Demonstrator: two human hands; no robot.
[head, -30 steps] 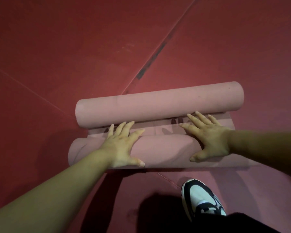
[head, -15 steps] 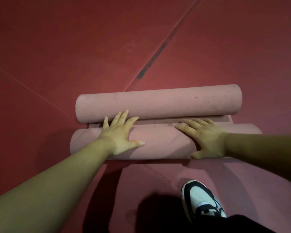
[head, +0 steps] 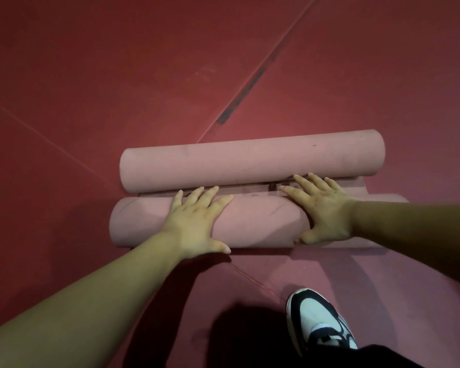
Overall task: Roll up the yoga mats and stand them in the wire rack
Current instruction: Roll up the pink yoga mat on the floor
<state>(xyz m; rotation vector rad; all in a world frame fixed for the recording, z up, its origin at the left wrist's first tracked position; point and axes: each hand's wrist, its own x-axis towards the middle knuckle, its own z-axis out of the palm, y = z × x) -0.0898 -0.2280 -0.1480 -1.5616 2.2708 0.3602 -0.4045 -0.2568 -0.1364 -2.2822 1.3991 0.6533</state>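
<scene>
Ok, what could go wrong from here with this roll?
The far roll lies right beyond the last flat strip, so the near roll may jam against it. Its right end juts past the strip, so it looks skewed. Left hand and right hand only press flat; it could unroll.

Near roll (head: pixel 263 221): right end hidden behind your right forearm (head: pixel 409 229), itself cut off by the right edge of the frame. Left forearm (head: pixel 91 301): cut off at the lower left corner. Shoe (head: pixel 311 317): heel hidden under a dark trouser leg (head: pixel 369 357), bottom edge. Flat strip (head: pixel 250 188) between the rolls: partly covered by your right hand (head: pixel 324 211); its small dark marks cannot be made out.
</scene>
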